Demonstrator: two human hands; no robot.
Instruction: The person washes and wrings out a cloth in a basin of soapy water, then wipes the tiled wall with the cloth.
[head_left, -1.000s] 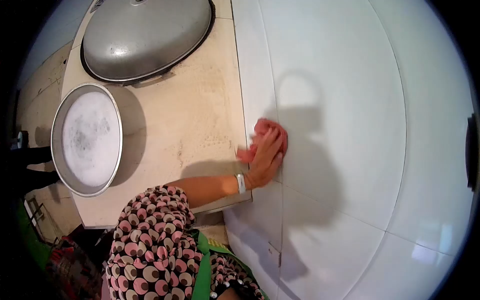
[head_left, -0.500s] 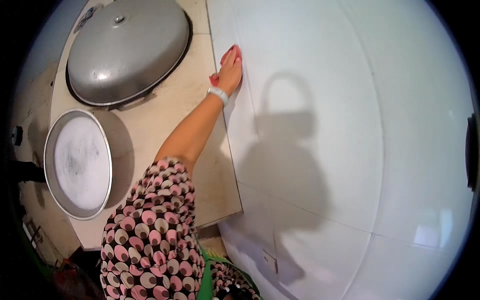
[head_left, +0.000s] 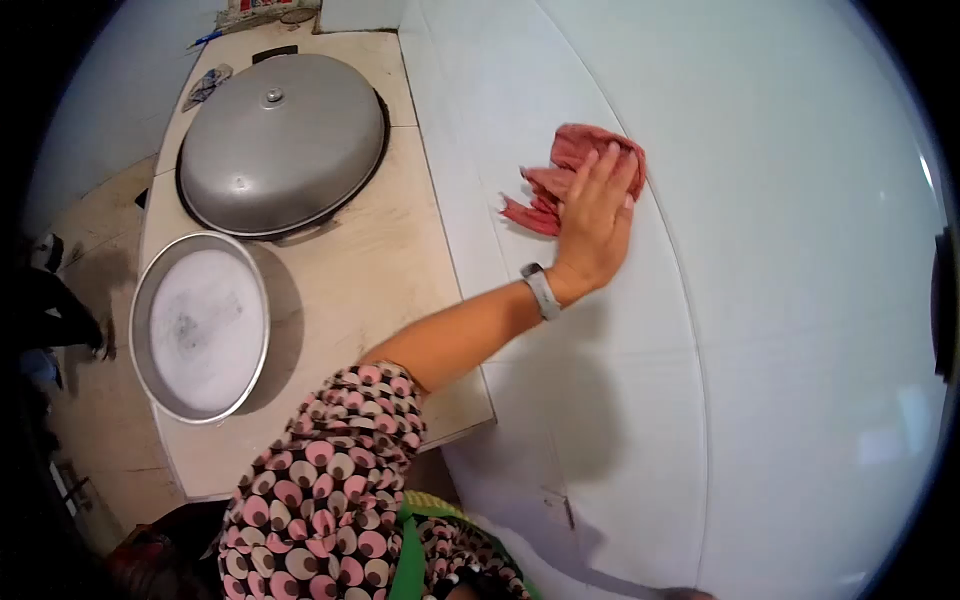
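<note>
A crumpled red cloth [head_left: 545, 190] lies against the white tiled wall [head_left: 640, 420]. My left hand [head_left: 598, 225] holds it there, fingers laid over it and pressing it to the surface; a loose end hangs out on the left. A pale-banded watch [head_left: 541, 292] circles that wrist, below which a dotted sleeve [head_left: 320, 470] covers the upper arm. At the bottom edge shows a sliver of skin tone that may be my right hand [head_left: 687, 594]; its fingers are out of sight.
On the tiled counter [head_left: 360, 290] are a large domed metal lid [head_left: 285, 150] and a round metal basin [head_left: 200, 330] of foamy water. A crumpled rag [head_left: 207, 87] lies beyond the lid. Part of a person in dark clothing [head_left: 65, 310] is at the far left.
My left hand has carried the red cloth from the counter-wall corner to the right, up onto the wall. The cloth is more spread out, and the view has shifted.
</note>
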